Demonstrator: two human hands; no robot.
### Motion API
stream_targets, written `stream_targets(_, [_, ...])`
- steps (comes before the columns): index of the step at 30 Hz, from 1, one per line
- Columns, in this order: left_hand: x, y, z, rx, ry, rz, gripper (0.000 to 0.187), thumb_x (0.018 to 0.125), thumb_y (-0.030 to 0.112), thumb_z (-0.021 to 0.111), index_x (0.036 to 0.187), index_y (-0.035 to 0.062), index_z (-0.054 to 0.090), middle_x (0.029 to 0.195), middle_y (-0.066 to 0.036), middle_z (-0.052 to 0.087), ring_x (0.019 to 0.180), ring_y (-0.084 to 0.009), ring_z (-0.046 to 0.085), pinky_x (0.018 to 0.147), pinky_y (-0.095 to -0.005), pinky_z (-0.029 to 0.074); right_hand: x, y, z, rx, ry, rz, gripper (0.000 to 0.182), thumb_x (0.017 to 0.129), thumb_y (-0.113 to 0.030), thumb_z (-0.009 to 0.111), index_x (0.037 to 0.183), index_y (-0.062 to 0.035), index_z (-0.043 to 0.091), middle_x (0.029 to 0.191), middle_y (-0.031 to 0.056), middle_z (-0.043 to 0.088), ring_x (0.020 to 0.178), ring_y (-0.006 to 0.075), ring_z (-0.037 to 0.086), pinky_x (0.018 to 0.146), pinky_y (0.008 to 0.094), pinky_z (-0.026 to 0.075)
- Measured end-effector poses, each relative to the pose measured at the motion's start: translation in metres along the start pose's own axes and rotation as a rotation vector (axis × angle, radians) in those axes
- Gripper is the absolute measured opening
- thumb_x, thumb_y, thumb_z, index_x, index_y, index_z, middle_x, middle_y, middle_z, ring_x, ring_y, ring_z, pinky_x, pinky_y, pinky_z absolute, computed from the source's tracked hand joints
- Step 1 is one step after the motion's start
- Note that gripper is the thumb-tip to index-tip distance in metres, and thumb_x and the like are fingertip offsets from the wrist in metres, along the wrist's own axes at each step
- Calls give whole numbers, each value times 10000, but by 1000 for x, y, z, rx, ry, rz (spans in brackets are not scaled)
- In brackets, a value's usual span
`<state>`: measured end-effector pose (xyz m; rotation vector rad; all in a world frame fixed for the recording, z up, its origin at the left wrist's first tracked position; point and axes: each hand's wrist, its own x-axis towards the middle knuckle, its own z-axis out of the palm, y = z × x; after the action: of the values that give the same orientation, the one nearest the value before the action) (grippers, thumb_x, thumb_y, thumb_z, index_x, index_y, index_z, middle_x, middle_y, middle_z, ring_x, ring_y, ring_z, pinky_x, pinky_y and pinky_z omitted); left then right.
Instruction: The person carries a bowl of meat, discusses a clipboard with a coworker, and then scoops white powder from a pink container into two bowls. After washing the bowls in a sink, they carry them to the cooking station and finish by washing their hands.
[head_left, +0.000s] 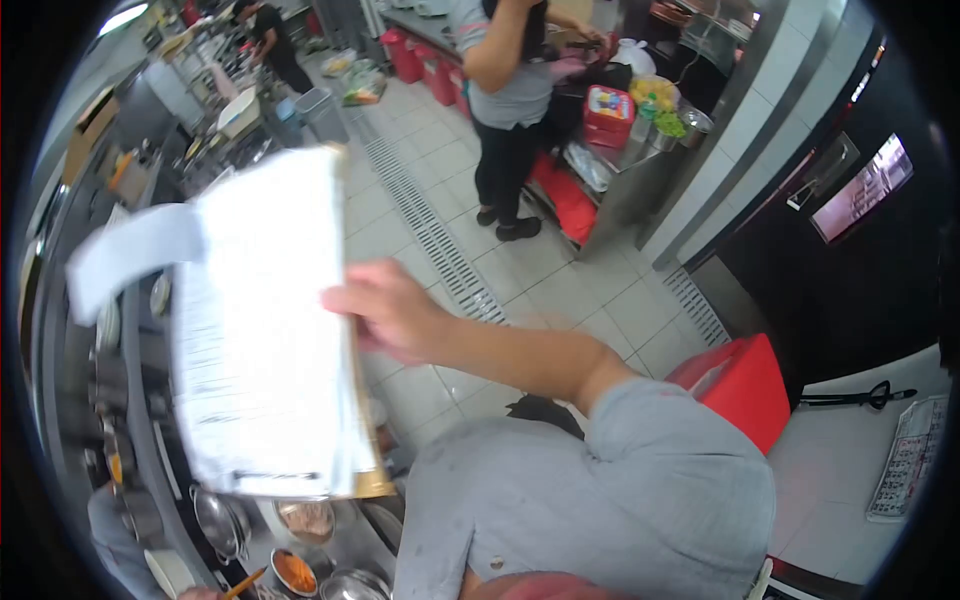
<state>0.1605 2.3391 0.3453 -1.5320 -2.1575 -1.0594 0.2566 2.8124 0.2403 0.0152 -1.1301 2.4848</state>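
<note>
Head view: my right grip pinches the edge of the clipboard, thumb over the front and the other fingers tucked behind. Clipboard is raised in front of me, clip end down, carrying white papers (print too blurred to read). A loose slip sticks out past its upper left side. Just beyond the clip end, the steel counter carries a bowl of orange shreds, a bowl of pale food and a metal strainer. My left hand is out of view, so I can't tell its state. Red bin sits beyond my sleeve; a co-worker stands near the floor drain.
</note>
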Motion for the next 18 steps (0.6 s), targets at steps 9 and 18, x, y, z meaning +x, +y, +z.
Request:
stream_targets(9, [169,13,311,-461,-172,-312,73,849,26,593,824,-39,574,878,-101,529,789,-157,498,700,-253,391,-159,-76,-303,-198,871,-313,233,933,-172,624,767,-11,648,673,64,653,535,78,529,498,221,418])
stream_targets(18, [296,20,527,-694,-517,-290,68,844,36,654,801,-7,622,894,-74,587,800,-128,532,692,-245,420,-113,-166,-500,-398,1137,-491,254,953,-194,618,805,8,660,701,64,664,570,91,562,544,228,456])
